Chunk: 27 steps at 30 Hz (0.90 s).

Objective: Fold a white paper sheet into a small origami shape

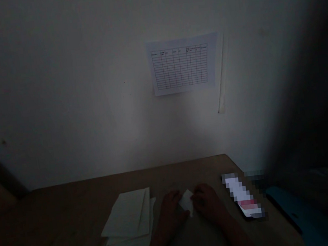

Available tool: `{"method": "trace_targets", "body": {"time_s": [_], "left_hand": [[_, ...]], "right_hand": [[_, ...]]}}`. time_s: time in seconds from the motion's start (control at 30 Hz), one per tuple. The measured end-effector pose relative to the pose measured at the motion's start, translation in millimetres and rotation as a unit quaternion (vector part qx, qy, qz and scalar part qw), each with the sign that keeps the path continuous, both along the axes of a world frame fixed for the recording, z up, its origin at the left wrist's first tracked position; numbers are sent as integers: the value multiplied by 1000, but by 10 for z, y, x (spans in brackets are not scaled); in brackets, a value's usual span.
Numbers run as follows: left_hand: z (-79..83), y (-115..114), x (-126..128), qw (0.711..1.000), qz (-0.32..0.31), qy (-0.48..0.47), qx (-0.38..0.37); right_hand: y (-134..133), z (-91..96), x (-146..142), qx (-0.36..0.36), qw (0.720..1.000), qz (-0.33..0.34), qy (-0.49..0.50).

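Filling most of this dim room, a pale wall (59, 91) is catching a weak patch of light, while deep shadow is swallowing the right side. A printed grid sheet (182, 63) is hanging on the wall, its ruled columns too small and dark to read, and a narrow pale strip (222, 73) is running down just to its right. Below, a brown table (57, 198) is stretching across the lower part of the view, its far edge meeting the wall. Something dark and wooden is intruding at the lower left, though the gloom is hiding what it is.

On the table, a loose paper stack (128, 222) is lying left of the person's hands, its sheets sitting slightly askew. To the right, a phone (241, 195) is lying at a slant with its screen lit and blurred, and a blue object (299, 214) is showing just past the table's right side.

At the near edge, the left hand (172, 213) and right hand (208, 202) are closing in narrowly from either side and holding a small white paper (187, 201) between them. Its pale point is sticking out below the fingers, but the darkness is hiding the exact grip.
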State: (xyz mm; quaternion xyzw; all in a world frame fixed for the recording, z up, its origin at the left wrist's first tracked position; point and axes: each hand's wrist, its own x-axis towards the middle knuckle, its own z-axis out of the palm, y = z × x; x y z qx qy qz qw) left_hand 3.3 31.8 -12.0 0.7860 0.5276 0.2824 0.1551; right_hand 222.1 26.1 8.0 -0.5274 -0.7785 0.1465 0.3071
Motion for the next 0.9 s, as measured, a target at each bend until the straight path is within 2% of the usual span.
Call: {"method": "trace_targets", "body": {"time_s": [0.27,0.57,0.9], "left_hand": [[49,-4,-11,1000,-22,-4,11],[-16,60,-13,999,-24,-13,21],[155,-16,30,999,-35,-14,16]], "right_hand": [[29,-41,21,3,1000,0,-19],[46,-84,32,-2,1000,-5,-21],[98,-137,43,-22,999,27,-14]]}}
